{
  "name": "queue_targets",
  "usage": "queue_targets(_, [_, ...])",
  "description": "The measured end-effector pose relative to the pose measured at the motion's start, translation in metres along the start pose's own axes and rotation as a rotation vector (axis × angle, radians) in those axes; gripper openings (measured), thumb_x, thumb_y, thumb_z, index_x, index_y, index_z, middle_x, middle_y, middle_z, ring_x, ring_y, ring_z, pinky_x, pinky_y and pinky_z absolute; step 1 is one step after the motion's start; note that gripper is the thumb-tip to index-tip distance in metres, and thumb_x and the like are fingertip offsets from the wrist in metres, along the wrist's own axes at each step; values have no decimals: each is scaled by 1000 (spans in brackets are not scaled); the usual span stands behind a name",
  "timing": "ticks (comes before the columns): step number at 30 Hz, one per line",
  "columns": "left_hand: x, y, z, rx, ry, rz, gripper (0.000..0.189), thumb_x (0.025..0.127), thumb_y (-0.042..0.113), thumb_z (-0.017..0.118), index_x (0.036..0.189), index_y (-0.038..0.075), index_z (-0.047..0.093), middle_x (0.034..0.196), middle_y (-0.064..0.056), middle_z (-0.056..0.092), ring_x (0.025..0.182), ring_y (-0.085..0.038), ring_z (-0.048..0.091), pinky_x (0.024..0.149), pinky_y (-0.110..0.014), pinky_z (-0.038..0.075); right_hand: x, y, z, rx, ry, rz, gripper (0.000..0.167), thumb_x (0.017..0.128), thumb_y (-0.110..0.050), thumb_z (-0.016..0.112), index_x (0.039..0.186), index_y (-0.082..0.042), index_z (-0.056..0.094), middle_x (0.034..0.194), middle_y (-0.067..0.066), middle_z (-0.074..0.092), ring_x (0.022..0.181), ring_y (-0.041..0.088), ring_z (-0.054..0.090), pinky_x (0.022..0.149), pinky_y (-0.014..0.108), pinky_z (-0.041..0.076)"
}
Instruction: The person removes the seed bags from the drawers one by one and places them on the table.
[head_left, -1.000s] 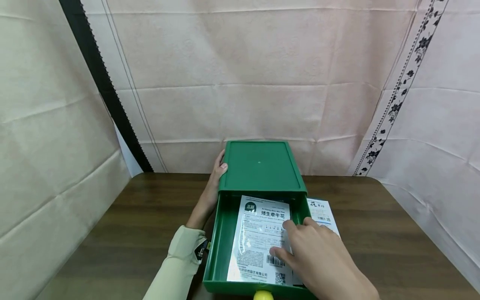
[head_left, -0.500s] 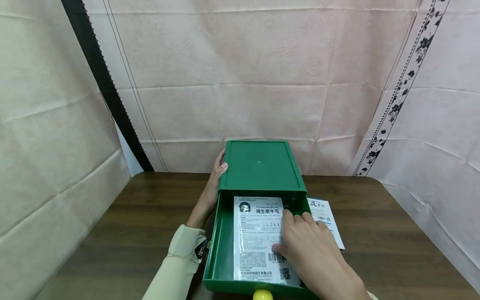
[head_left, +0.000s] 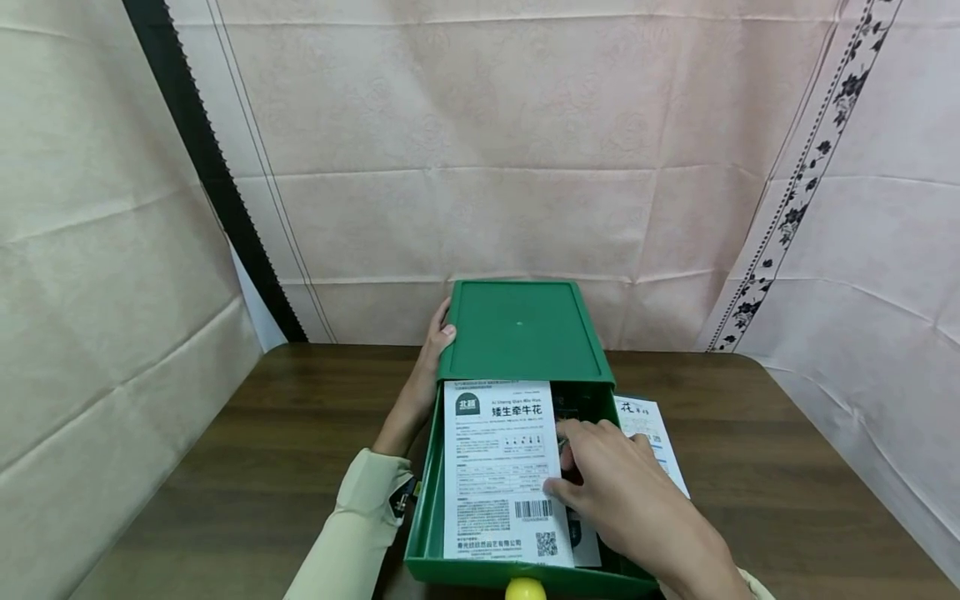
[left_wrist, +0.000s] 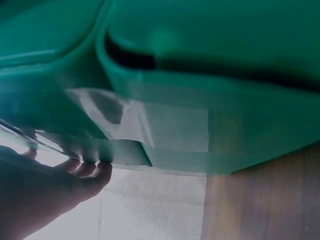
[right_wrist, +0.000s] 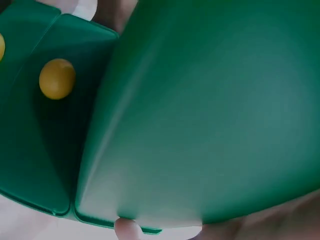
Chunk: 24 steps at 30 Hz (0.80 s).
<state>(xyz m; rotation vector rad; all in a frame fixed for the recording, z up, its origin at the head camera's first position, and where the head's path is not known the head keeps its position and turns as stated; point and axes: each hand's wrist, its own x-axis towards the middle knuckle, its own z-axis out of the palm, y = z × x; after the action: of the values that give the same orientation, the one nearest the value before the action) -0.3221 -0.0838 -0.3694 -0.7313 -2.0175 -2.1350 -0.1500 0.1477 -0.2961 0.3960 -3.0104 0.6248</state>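
A green plastic box [head_left: 521, 329] has its drawer [head_left: 431, 533] pulled out toward me. Inside the drawer is a white printed seed packet [head_left: 495, 475] with Chinese text, a barcode and a QR code. My right hand [head_left: 630, 492] pinches its right edge, thumb on the printed face and fingers curled at the edge. Part of another packet [head_left: 587, 546] shows beneath it. My left hand [head_left: 425, 367] rests along the box's left side, thumb at the top edge. In the left wrist view, its fingertips [left_wrist: 102, 172] touch the green wall.
A second white packet [head_left: 651, 433] lies on the brown wooden table [head_left: 780, 467], right of the drawer. A yellow round knob [head_left: 525, 589] sticks out from the drawer's front. Pale curtains [head_left: 555, 167] hang behind the table and at both sides.
The top seed packet has shifted left inside the drawer, uncovering part of the packet beneath. My right fingers have curled in at its right edge. The left hand has stayed in place.
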Motion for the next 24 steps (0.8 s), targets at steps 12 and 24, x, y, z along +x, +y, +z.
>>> queue_targets(12, [-2,0,1,33,0,-17,75,104,46,30,171,25,3,175,-11,6,155,-40,16,120,-73,16,2,12,-9,237,-34,-44,18,104,-28,67,91,-17,61,66,-4,51,54,11,42,52,27,33])
queue_targets(24, [-2,0,-1,46,1,-28,76,103,49,31,171,25,4,173,-8,10,153,-38,20,119,-71,19,10,19,-25,465,-85,11,33,112,-25,50,95,-11,75,75,-2,65,64,15,53,53,27,37])
